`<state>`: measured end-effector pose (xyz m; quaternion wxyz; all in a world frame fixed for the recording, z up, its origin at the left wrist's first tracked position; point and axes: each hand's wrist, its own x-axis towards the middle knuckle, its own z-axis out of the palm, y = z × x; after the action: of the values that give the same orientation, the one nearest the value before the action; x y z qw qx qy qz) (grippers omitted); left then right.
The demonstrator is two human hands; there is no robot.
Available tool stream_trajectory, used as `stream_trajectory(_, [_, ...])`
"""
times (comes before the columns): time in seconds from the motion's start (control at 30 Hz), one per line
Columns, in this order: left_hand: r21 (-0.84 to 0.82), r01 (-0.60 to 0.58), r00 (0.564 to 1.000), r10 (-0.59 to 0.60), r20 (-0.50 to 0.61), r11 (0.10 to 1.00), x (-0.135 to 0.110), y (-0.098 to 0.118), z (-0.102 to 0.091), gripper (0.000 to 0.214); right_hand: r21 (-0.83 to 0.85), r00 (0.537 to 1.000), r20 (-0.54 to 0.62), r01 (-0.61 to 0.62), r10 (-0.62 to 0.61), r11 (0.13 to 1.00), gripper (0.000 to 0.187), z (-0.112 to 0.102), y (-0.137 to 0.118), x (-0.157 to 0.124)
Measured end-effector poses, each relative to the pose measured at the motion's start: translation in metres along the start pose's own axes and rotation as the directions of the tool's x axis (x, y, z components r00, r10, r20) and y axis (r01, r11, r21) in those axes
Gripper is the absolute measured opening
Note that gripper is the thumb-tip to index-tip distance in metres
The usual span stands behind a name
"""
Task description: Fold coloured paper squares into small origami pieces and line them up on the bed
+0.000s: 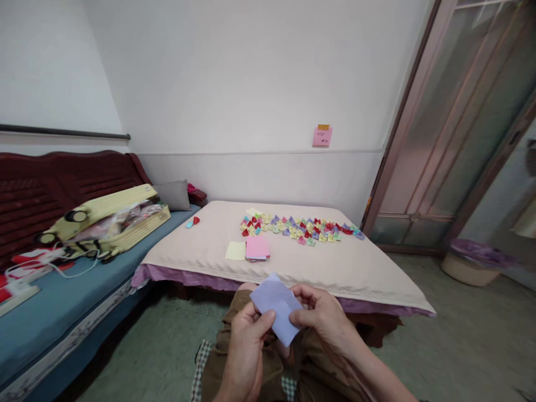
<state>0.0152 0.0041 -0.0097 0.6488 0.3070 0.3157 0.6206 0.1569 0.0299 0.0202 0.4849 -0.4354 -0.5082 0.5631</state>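
Note:
Above my lap, a lavender sheet of paper (276,304) is held tilted between both hands. My left hand (247,338) pinches its left lower edge, thumb on top and fingers behind. On the opposite side, my right hand (316,312) grips the right edge with the thumb pressed on the face. Beyond the hands, a stack of coloured paper squares (257,247), pink on top, lies near the table's front edge. Beside it rests a pale yellow sheet (235,250). Several small folded paper pieces (307,228) in many colours spread across the back of the table.
A cream cloth covers the low table (184,245). Two small folded pieces (192,222) sit at its left. On the blue-covered bench (62,301) lies an open yellow suitcase (113,223). A lined bin (473,265) stands at right, and a pink note (322,137) is on the wall.

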Motion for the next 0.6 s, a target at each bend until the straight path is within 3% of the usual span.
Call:
stream_trajectory(0.17, [0.042, -0.013, 1.0, 0.012, 0.029, 0.999, 0.001, -0.001, -0.003, 0.022, -0.031, 0.999, -0.044, 0.014, -0.015, 0.999, 0.009, -0.001, 0.004, 0.0])
stream_trajectory(0.6, [0.058, 0.004, 0.999, -0.007, 0.049, 0.998, 0.006, -0.004, -0.01, 0.015, -0.277, 0.987, -0.06, 0.126, -0.148, 0.953, 0.018, 0.001, -0.009, -0.006])
